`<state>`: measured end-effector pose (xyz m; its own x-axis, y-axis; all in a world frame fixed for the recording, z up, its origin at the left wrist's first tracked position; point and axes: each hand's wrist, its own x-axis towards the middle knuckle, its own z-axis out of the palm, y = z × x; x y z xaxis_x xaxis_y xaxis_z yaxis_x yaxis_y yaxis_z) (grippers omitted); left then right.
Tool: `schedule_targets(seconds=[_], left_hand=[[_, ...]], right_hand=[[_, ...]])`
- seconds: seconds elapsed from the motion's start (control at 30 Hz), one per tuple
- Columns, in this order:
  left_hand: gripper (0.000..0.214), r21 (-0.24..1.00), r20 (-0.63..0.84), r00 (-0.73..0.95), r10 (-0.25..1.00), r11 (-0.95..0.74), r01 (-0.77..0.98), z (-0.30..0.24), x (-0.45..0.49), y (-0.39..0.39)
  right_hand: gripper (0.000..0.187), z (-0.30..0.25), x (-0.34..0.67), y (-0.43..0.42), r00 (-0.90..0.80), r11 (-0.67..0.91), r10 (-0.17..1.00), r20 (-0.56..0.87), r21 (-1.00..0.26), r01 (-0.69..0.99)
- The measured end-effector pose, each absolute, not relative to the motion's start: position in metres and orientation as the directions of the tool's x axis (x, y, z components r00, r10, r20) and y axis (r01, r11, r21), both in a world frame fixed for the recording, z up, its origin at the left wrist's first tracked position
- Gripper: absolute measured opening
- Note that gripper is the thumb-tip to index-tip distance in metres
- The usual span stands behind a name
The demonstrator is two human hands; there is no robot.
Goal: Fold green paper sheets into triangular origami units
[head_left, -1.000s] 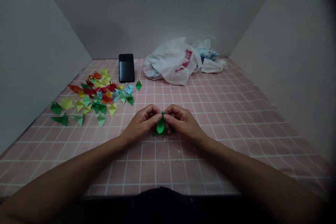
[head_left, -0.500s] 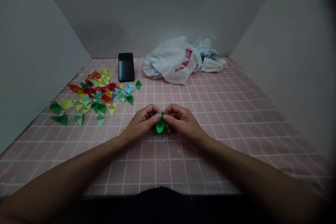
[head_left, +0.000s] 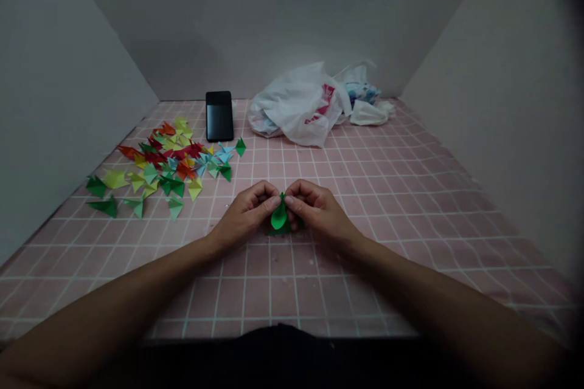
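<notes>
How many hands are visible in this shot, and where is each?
2. The left hand is at the left side of the green folded paper, the right hand at its right; both pinch it near the top. Some fingers are partly hidden.

No text can be read. Red print (head_left: 326, 97) stands on the crumpled white plastic bag (head_left: 285, 106) at the upper middle of the frame, but folds and blur leave its letters and any brand name illegible.

A pink gridded tablecloth (head_left: 387, 194) carries folded papers (head_left: 156, 159), a black device (head_left: 219, 120) and a plastic bag (head_left: 296, 106).
</notes>
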<state>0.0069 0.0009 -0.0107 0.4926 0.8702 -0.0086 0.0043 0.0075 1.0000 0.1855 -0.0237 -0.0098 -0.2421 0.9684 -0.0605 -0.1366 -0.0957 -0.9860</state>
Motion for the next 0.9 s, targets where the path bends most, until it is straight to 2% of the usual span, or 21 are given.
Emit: schedule_targets(seconds=[0.2, 0.43, 0.67, 0.9], left_hand=[[0.028, 0.999, 0.016, 0.499, 0.866, -0.031, 0.021, -0.0122, 0.0064, 0.0016], [0.025, 0.999, -0.005, 0.468, 0.884, -0.013, 0.035, -0.0103, 0.0082, -0.0001], [0.021, 0.994, -0.031, 0.452, 0.891, -0.02, 0.107, -0.0086, 0.0073, 0.0023], [0.021, 0.995, -0.012, 0.437, 0.899, -0.032, 0.092, -0.0072, 0.0076, 0.0012]], right_hand=[[0.022, -0.0094, 0.1855, -0.0232, -0.23, -0.098, 0.971, -0.071, -0.989, -0.112], [0.019, -0.0082, 0.1849, -0.0234, -0.175, -0.035, 0.984, -0.034, -0.999, -0.003], [0.019, -0.0096, 0.1843, -0.0243, -0.222, -0.064, 0.974, -0.052, -0.997, -0.05], [0.021, -0.0108, 0.1843, -0.0245, -0.227, -0.07, 0.973, -0.051, -0.994, -0.078]])
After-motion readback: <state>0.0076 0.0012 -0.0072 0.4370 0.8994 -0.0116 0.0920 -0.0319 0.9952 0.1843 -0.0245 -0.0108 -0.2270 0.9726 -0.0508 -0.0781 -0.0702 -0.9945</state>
